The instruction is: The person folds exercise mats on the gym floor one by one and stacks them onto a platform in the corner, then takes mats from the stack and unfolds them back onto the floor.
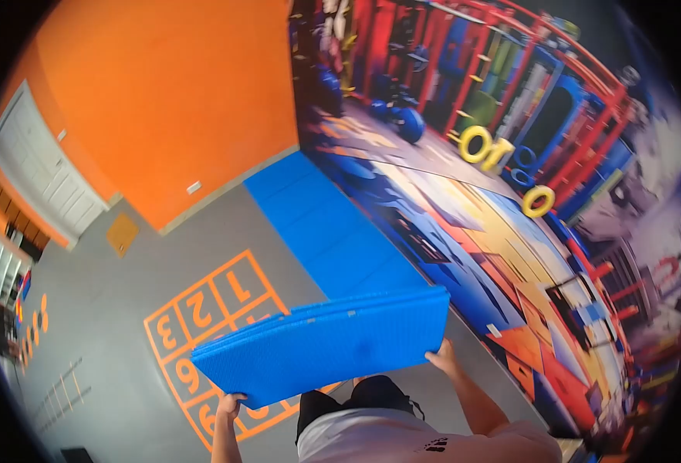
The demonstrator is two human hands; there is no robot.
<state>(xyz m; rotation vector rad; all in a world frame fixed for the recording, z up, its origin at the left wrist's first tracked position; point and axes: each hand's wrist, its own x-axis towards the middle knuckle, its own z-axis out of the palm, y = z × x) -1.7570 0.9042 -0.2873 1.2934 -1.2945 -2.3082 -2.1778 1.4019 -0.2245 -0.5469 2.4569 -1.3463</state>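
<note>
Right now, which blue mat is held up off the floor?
The layered mat, held by the left hand and right hand; the other blue mat lies flat on the floor along the picture-covered wall.

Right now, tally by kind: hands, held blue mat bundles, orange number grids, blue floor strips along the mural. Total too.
Hands (left hand, right hand): 2
Held blue mat bundle: 1
Orange number grid: 1
Blue floor strip: 1
Total: 5

floor grid (199, 311) part-hidden by mat (329, 349), shelf (1, 264) blurred
</note>
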